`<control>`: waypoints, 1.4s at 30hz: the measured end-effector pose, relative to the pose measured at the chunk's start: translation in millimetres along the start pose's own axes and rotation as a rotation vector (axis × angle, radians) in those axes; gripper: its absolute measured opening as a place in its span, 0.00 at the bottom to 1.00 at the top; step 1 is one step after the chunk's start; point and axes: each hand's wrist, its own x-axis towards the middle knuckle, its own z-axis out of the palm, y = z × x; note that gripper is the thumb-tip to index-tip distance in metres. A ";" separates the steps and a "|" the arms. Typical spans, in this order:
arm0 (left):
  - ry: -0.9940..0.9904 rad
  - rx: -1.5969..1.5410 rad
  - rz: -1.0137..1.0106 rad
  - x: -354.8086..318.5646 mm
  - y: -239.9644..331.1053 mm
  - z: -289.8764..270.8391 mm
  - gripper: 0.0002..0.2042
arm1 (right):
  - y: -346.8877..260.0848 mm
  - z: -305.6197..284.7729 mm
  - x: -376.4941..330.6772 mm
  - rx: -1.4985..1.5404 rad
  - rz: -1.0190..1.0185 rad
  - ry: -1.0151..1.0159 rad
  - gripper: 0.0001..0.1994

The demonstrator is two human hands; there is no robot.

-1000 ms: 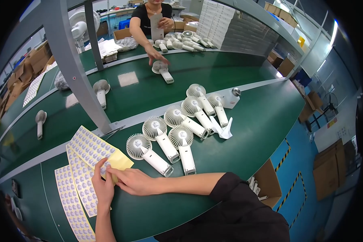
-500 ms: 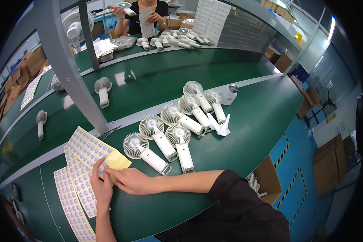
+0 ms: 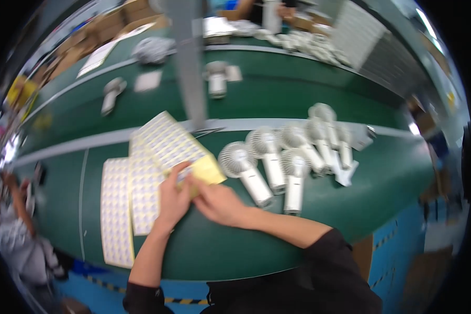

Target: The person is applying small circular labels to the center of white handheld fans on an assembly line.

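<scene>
The top sticker sheet (image 3: 167, 137), pale labels on yellow backing, lies tilted over other sticker sheets (image 3: 116, 209). At its near corner, where bare yellow backing shows, my left hand (image 3: 174, 203) grips the sheet between thumb and fingers. My right hand (image 3: 220, 204) meets it there, fingertips closed together against the left ones; what they pinch is hidden and blurred. Just right of my hands lie several white handheld fans, the nearest fan (image 3: 254, 183) with its round grille head away from me and its handle toward me.
A white bottle (image 3: 362, 137) and a crumpled white piece (image 3: 344, 174) are beyond the fans. Past the grey rail (image 3: 235, 124) and post (image 3: 191, 78), single fans (image 3: 217, 81) lie on the green surface. Another person works at the far side; someone else is at the left edge.
The view has swung left, so the bench and fans appear shifted right and the picture is blurred. Both hands stay together at the sheet's yellow corner.
</scene>
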 end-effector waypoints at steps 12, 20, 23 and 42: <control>0.121 -0.106 0.055 -11.5 -11.5 -18.9 0.13 | -23.6 -71.3 83.5 0.212 0.136 0.462 0.06; 0.099 -0.161 0.072 2.7 -7.3 -8.5 0.13 | 170.4 -107.1 217.8 -0.565 0.613 0.306 0.26; 0.116 -0.148 0.087 2.3 -8.9 -7.7 0.13 | 191.7 -108.8 231.0 -0.337 0.739 0.223 0.24; 0.052 -0.069 0.001 -1.8 9.1 -8.9 0.12 | 12.1 -135.0 -6.5 1.106 0.521 0.314 0.15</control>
